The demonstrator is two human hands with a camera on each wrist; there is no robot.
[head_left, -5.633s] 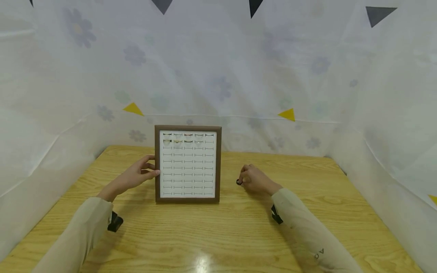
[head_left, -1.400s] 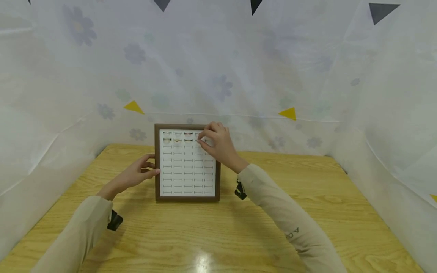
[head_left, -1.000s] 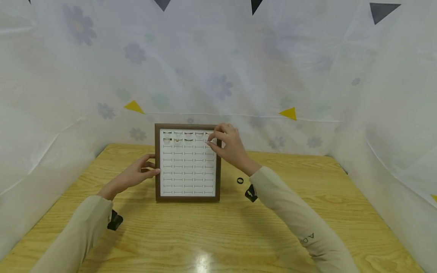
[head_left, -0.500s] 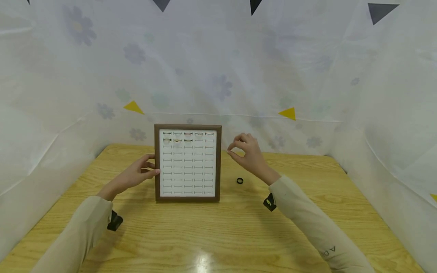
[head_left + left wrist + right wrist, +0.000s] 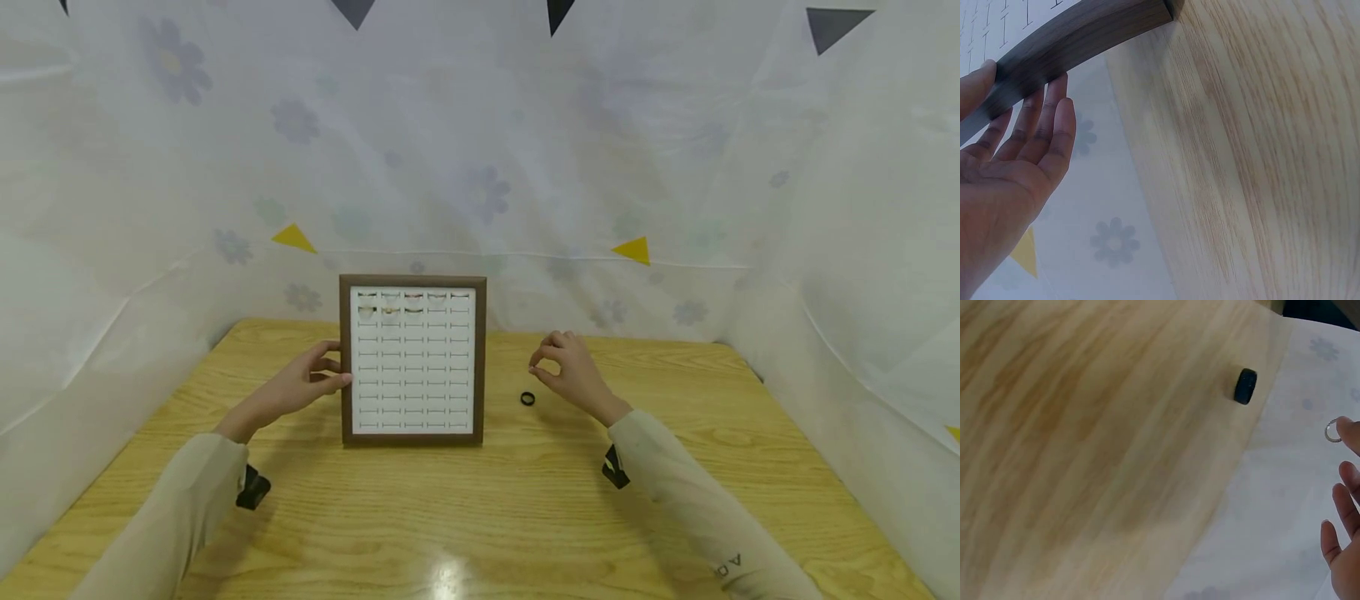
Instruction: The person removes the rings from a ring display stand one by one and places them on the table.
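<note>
Having lifted a silver ring [image 5: 1333, 431] out of the tray [image 5: 412, 359], the right hand [image 5: 572, 376] is pinching it and coming down beside the black ring [image 5: 528, 398], while the left hand [image 5: 297, 387] is still bracing the tray's edge with straight fingers.

A pale wooden counter [image 5: 480, 517] is carrying everything, and a white flowered cloth [image 5: 480, 150] with yellow and grey triangles is hanging around it.
</note>
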